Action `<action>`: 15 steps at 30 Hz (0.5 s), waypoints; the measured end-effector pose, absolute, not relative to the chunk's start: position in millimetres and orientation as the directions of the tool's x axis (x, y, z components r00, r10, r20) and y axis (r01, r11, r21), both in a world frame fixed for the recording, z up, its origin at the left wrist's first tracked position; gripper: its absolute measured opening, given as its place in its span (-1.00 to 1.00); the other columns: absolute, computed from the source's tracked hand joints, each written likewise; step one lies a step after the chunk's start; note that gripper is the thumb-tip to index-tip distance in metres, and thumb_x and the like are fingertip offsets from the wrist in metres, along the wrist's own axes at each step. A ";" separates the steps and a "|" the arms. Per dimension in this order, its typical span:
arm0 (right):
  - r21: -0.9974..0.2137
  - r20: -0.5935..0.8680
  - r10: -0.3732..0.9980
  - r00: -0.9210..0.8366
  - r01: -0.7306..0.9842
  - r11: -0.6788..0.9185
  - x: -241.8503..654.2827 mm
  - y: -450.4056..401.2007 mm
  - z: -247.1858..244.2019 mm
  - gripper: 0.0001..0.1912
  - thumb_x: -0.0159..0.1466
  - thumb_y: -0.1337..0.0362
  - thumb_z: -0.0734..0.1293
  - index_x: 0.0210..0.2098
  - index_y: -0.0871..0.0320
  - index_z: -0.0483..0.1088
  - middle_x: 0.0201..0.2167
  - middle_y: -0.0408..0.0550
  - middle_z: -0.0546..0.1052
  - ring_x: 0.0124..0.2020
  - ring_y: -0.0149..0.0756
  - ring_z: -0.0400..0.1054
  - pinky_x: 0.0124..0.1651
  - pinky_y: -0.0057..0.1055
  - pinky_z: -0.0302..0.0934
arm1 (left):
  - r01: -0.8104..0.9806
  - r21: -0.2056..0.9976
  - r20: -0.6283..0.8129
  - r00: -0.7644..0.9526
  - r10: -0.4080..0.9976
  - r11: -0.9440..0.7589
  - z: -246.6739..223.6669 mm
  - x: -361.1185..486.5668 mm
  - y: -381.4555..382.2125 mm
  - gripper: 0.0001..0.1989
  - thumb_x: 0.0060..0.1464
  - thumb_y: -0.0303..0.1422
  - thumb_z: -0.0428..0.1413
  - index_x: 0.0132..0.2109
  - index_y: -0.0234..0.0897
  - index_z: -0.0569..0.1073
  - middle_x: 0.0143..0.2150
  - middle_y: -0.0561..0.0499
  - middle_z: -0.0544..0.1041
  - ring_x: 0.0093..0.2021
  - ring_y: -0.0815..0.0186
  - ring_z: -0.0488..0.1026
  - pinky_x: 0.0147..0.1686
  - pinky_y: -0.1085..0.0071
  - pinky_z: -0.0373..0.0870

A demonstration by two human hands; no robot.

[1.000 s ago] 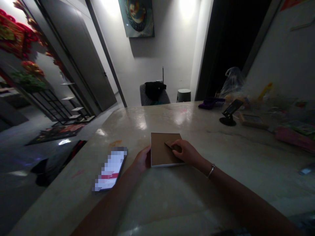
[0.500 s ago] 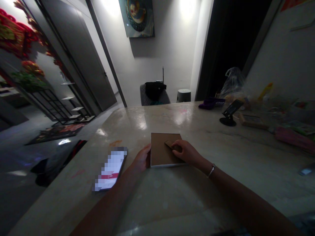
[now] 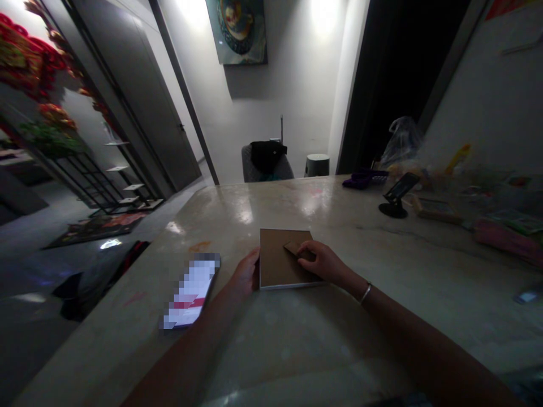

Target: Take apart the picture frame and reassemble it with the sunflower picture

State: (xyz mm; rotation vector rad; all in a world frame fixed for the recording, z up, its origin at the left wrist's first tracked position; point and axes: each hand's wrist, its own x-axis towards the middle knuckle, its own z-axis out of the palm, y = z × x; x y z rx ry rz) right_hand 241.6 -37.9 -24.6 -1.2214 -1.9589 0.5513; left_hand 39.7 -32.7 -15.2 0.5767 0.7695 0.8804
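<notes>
A flat brown panel with a thin white rim [image 3: 274, 268], which looks like a picture frame lying back side up, rests on the marble table in front of me. My left hand [image 3: 247, 271] grips its left edge, the fingers partly hidden at the side. A small brown flap [image 3: 292, 247] lifts at an angle from the middle of the panel. The bent fingers of my right hand [image 3: 319, 261] pinch that flap at its right side, and the palm hovers over the panel's right part. A bracelet circles my right wrist.
A lit phone [image 3: 193, 294] lies left of my left forearm. On the right of the table are a black phone stand [image 3: 396, 198], a purple basket [image 3: 367, 177], a shallow wooden box [image 3: 435, 208], a pink bundle [image 3: 507, 237] and plastic bags. A chair [image 3: 269, 161] stands beyond the far edge.
Almost nothing differs. My right hand has shifted very slightly to the right while still pinching the flap; my left hand stays at the panel's edge.
</notes>
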 end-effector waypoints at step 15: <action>-0.723 0.334 0.922 -0.197 0.573 0.385 238.0 -37.5 -26.2 -0.86 0.03 0.37 0.31 -0.35 0.16 0.39 -0.34 -0.08 0.48 -0.30 -0.34 0.34 -0.21 -0.39 0.19 | -0.457 0.735 -0.369 0.351 0.861 0.501 -16.9 40.0 -27.5 -0.65 0.08 -0.31 -0.04 -0.02 -0.39 0.37 -0.26 -0.15 0.56 -0.28 0.16 0.51 -0.28 0.26 0.43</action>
